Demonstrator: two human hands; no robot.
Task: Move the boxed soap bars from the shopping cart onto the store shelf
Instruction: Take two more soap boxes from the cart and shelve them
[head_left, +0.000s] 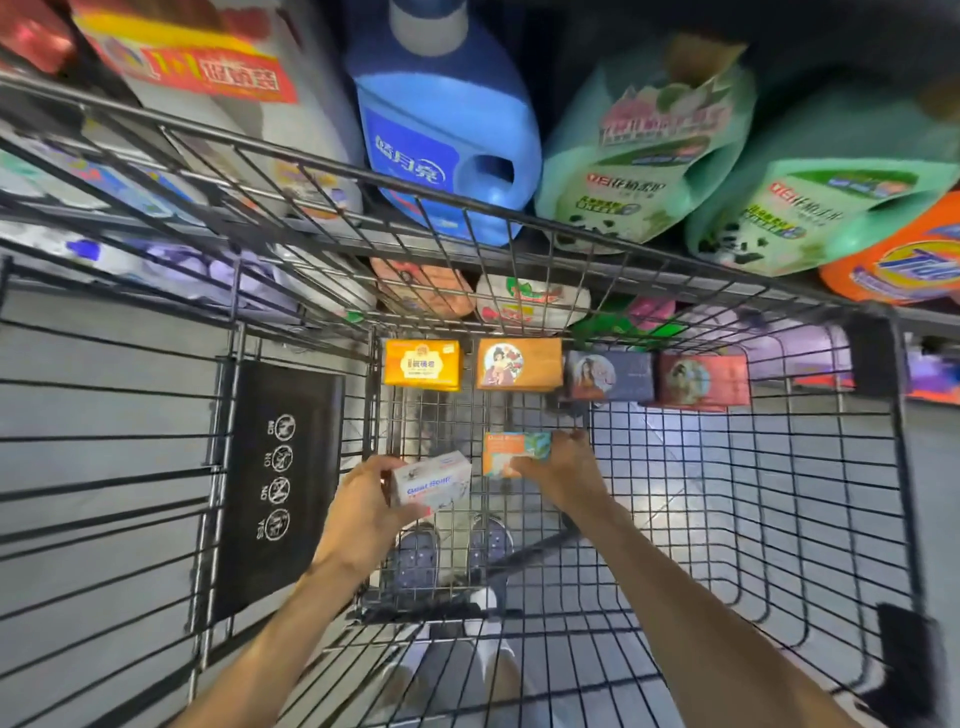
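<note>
Pickup step: inside the cart (779, 467), the left hand (363, 512) grips a white box (431, 483); the right hand (563, 470) closes on a teal box (511, 451) on the cart floor. Next, lift both to the shelf.

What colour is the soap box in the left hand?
White with blue lettering, the soap box held by the left hand, head view.

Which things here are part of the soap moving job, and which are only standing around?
Job:
white soap box, held by left hand
orange-teal soap box, held by right hand
four soap boxes in a row: yellow, orange, dark blue, red
shopping cart

Not the job:
blue detergent bottle
green refill pouches
orange detergent jug
</note>
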